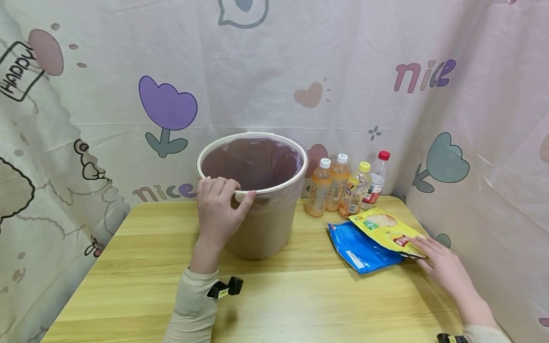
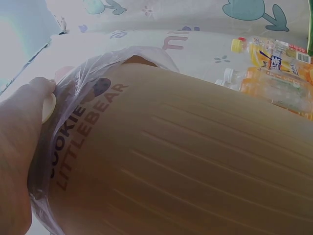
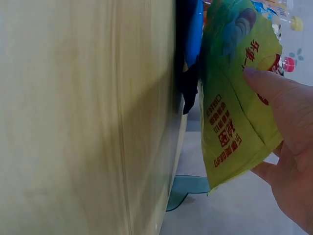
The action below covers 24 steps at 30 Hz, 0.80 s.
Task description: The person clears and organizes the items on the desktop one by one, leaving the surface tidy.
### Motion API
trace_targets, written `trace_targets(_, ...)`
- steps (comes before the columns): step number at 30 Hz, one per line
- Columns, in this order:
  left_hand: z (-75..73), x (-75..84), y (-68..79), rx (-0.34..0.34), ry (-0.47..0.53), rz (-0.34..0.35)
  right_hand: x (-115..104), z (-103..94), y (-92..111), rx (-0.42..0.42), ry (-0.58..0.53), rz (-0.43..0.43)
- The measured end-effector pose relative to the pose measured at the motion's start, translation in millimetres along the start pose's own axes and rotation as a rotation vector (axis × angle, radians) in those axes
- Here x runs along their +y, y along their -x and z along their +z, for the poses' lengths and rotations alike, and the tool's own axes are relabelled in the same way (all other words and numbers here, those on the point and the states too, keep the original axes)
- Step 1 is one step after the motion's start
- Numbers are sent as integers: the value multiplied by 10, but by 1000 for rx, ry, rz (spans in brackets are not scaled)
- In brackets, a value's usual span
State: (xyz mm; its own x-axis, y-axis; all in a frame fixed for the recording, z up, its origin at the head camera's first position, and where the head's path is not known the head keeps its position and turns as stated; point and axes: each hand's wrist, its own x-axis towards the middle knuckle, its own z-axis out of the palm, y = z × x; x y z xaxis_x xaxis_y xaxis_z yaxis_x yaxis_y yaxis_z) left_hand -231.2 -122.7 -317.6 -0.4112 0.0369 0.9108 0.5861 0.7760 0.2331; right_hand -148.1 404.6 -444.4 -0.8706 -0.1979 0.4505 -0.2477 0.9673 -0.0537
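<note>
Left hand (image 1: pixel 218 207) grips a bin rim (image 1: pixel 305 163), likely steadying it; right hand (image 1: pixel 446 267) pinches a yellow packet (image 1: pixel 381 228) overlapping a blue packet (image 1: pixel 364 252).

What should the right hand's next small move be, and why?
Probably raise the yellow packet toward the bin: the right hand pinches its near end, the bin's top is open, and the left hand grips the bin's rim, likely steadying it.

Table (image 1: pixel 300 300): pale yellow, wood-grained top
Bottles (image 1: pixel 338 186): four, upright, clustered toward the far right
Bin (image 1: pixel 263 228): upright, left of the bottles
Blue packet (image 1: pixel 360 247): lying in front of the bottles
</note>
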Motion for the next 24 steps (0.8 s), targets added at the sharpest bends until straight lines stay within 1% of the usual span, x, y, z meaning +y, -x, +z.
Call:
trace_targets(4,8,-3,7,3,-1,-1,-8,11,-35,-44,-2,6)
trace_targets(8,16,-12,2,18,-8,10,-15,22,-56,-49,0,0)
trace_targets(11,27,-19,0,23,-12,22,-17,15,-54,-22,0,-13)
trace_targets(15,35,-24,-7,28,-17,31,-21,-19,-52,38,8,-47)
trace_targets(20,27,-25,-16,22,-14,21,-75,-130,-63,102,16,-73)
trace_targets(24,26,-21,-7,16,3,7,-116,-237,-68,131,31,-70)
